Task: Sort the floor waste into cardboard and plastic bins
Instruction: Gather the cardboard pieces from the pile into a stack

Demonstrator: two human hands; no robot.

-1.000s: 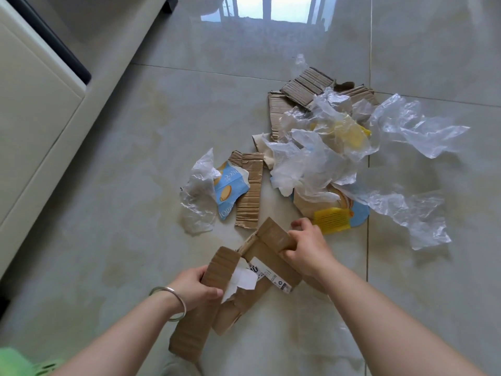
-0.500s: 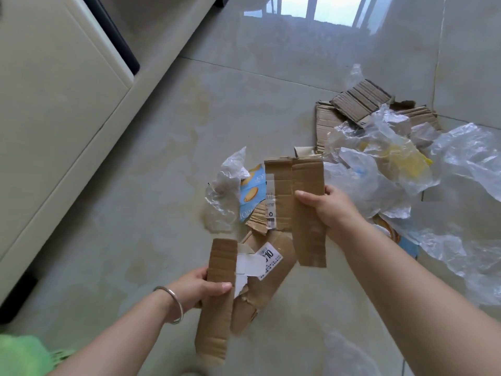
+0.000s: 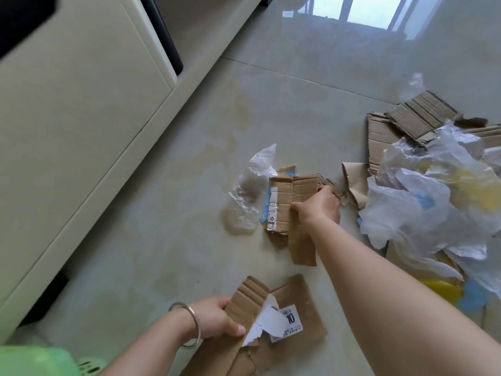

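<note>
My left hand (image 3: pixel 217 318) grips a torn brown cardboard piece (image 3: pixel 303 332) with a white label, low in the view. My right hand (image 3: pixel 317 207) reaches forward and grips a folded cardboard strip (image 3: pixel 284 204), holding it over another corrugated strip and a blue packet on the floor. A crumpled clear plastic bag (image 3: pixel 249 196) lies just left of that strip. To the right sits a heap of clear and white plastic film (image 3: pixel 423 202) over yellow and blue packaging. Flat cardboard pieces (image 3: pixel 417 115) lie behind the heap.
A cream cabinet (image 3: pixel 81 118) with a dark gap runs along the left side. A green basket (image 3: pixel 40 362) shows at the bottom left corner. The floor is glossy pale tile (image 3: pixel 298 104) reflecting a window at the top.
My right hand has carried its cardboard strip forward and down toward the strip beside the clear bag. My left hand keeps its cardboard. The view has swung left.
</note>
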